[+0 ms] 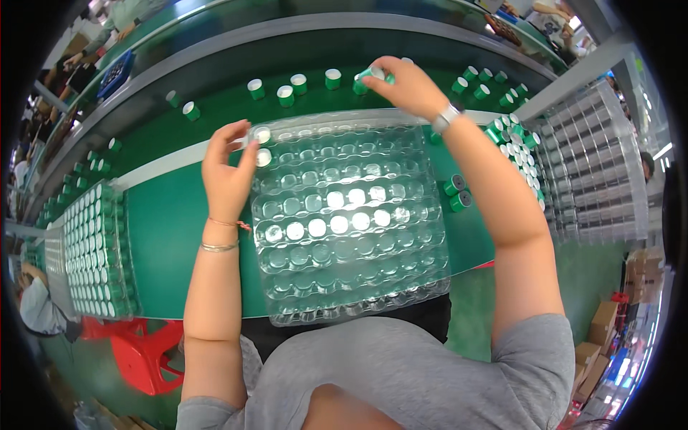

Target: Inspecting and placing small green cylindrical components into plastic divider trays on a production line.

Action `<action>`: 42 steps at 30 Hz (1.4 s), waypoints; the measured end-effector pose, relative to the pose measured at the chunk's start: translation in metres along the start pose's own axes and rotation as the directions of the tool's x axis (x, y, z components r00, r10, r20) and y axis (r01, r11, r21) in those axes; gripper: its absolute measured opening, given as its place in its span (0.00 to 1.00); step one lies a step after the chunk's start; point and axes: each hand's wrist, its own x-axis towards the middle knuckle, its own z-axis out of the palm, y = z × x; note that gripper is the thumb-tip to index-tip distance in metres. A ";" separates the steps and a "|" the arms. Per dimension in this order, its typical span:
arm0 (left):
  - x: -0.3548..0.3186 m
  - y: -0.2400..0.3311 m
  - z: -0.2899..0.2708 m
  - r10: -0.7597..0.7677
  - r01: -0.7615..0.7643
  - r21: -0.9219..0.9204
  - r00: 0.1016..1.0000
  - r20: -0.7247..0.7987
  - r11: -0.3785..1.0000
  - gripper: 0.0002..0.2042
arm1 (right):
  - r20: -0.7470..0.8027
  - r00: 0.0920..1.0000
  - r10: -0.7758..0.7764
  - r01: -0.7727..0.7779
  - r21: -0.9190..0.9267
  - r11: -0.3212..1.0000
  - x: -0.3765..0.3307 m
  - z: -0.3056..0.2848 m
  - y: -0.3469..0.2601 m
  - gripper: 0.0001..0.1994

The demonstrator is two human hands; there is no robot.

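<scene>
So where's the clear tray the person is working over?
In the head view, the clear tray is at the centre, its far-left corner by the left hand and two dark-ended green cylinders right of it.

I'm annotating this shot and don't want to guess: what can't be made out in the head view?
All in the head view:
- Right hand: its fingers partly cover the green canister pinched there, hiding its full outline.
- Left hand: its own fingers hide exactly what the fingertips touch at the corner.
- Clear tray: glare washes out some middle cups.
- Co-worker at far left: cut off by the dark fisheye rim.
</scene>
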 end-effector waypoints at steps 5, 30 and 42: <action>-0.010 0.079 0.023 0.123 -0.100 -0.156 0.981 0.149 0.983 0.27 | 0.423 0.888 0.181 -0.449 0.708 0.545 -0.067 0.008 -0.116 0.16; -0.036 0.069 0.034 -0.017 0.171 -0.318 0.900 0.436 0.932 0.21 | 0.253 0.967 0.029 -0.247 0.904 0.350 -0.125 0.016 -0.103 0.21; -0.037 0.070 0.034 0.025 0.116 -0.326 0.916 0.400 0.938 0.21 | 0.083 0.997 0.007 -0.080 0.931 0.355 -0.125 0.022 -0.093 0.18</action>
